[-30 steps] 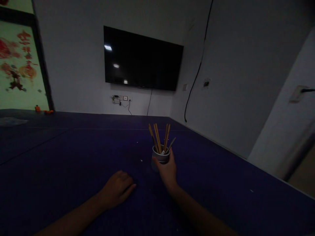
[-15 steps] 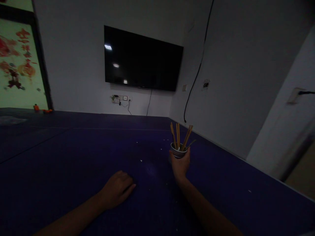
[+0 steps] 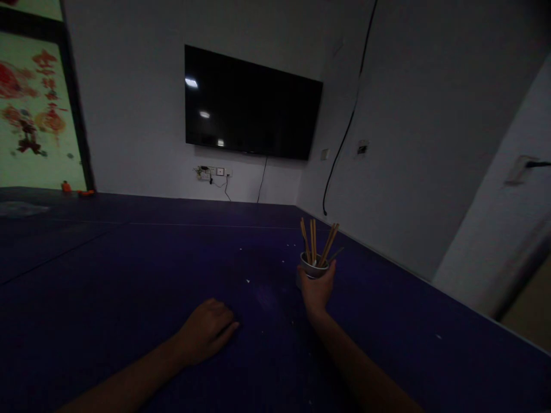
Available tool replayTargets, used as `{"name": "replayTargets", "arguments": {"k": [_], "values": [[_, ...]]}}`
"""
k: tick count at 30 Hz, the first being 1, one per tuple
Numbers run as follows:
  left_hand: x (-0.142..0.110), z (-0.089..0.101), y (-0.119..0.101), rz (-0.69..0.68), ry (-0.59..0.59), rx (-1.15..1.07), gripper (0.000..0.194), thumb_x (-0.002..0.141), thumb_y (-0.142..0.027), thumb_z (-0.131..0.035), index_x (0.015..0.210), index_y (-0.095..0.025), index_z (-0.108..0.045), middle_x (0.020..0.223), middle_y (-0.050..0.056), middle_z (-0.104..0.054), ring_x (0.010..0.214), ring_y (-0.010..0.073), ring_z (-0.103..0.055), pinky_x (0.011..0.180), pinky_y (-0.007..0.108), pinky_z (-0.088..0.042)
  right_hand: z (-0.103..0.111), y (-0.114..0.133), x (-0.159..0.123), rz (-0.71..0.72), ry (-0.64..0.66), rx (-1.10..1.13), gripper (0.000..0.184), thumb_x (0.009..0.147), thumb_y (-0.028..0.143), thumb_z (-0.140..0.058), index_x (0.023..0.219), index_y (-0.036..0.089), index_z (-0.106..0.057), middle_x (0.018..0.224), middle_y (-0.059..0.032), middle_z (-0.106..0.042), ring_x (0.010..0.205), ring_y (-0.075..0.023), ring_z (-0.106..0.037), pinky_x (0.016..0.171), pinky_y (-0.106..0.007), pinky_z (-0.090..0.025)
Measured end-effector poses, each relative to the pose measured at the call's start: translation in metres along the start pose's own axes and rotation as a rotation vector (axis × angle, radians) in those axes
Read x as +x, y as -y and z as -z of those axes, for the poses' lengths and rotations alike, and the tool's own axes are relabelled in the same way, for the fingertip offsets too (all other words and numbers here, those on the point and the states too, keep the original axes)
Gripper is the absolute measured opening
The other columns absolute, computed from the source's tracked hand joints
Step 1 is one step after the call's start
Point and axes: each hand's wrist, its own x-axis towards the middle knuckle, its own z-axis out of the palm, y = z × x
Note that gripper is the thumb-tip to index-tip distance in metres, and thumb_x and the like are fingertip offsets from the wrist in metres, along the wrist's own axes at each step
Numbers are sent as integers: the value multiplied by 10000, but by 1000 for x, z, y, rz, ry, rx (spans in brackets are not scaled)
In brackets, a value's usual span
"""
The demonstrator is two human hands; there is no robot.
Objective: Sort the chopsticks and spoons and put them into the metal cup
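Observation:
My right hand [image 3: 317, 289] is wrapped around a grey cup [image 3: 313, 269] that stands upright on the dark purple table. Several wooden chopsticks [image 3: 314, 238] lean out of the cup, fanned to both sides, and a thin darker stick [image 3: 336, 253] pokes out at its right. The lower part of the cup is covered by my hand. To the left and nearer to me, my left hand [image 3: 209, 328] rests palm down on the table, holding nothing, with its thumb out and its fingers loosely bent.
Small white scraps [image 3: 248, 281] are scattered over the table [image 3: 129, 275]. Orange objects [image 3: 85, 193] and a clear plastic sheet [image 3: 21, 208] lie at the far left. Behind the table are a wall-mounted television [image 3: 253, 106], wall sockets [image 3: 219, 171] and a hanging black cable [image 3: 350, 117].

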Motion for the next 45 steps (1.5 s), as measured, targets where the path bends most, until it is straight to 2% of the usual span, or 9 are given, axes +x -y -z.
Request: {"name": "replayTargets", "arguments": {"k": [12,14,17,19,23,25,27,32,45], "values": [[-1,-1,1,-3,-11,-2,336,951,-270,-307,730,-187,-547,672,20,-600,627,139,-533,644,286,-396,6,18,-4,40,-107,-69,997,678,480,-662,1451,112,-149,1415,-225,-324,1294,-377,-314,1014,-530,-281],[-1,-1,2,-3,-13,-8,336,951,-273,-309,728,-189,-546,671,19,-596,626,137,-531,637,281,-394,11,30,-5,151,-157,-104,969,706,490,-645,1451,126,-145,1447,-222,-264,1318,-385,-263,1009,-567,-263],[0,-1,1,-1,-14,-21,337,950,-277,-315,717,-188,-542,664,18,-589,615,135,-523,620,278,-386,19,47,-12,472,-138,-106,785,796,426,-572,1431,142,-207,1451,-192,-281,1333,-351,-249,1011,-568,-258],[0,-1,1,5,-9,-22,334,950,-277,-318,720,-187,-544,665,21,-591,626,140,-529,626,284,-386,23,56,-24,714,-28,-62,524,841,299,-510,1338,182,-390,1368,-144,-424,1288,-304,-347,998,-524,-304],[0,-1,0,21,15,-7,324,945,-271,-322,724,-187,-544,673,27,-597,634,149,-536,628,293,-384,21,66,-59,1167,635,-48,322,838,106,-373,974,213,-645,940,-65,-677,922,-189,-603,821,-349,-454],[0,-2,1,24,12,-1,315,937,-269,-325,722,-188,-541,671,26,-596,628,149,-531,620,292,-380,18,70,-74,1258,912,-166,224,794,110,-444,779,190,-652,741,-57,-669,720,-174,-599,655,-287,-457],[0,-3,1,26,7,-5,305,928,-262,-327,721,-188,-537,673,25,-597,628,148,-526,617,290,-378,16,75,-84,1279,1053,-283,179,776,111,-481,734,177,-642,720,-56,-665,689,-170,-590,593,-265,-430],[-1,-3,1,22,3,-25,297,925,-255,-332,720,-190,-537,680,21,-599,631,148,-530,621,291,-379,19,83,-86,1252,1192,-373,166,783,106,-489,775,167,-643,778,-51,-684,735,-174,-612,607,-259,-414],[-1,-2,1,11,15,-27,301,934,-255,-330,728,-189,-540,680,22,-602,628,154,-537,610,295,-372,19,84,-83,1175,1255,-358,199,775,96,-459,815,158,-644,842,-57,-700,788,-186,-624,673,-272,-424]]}}
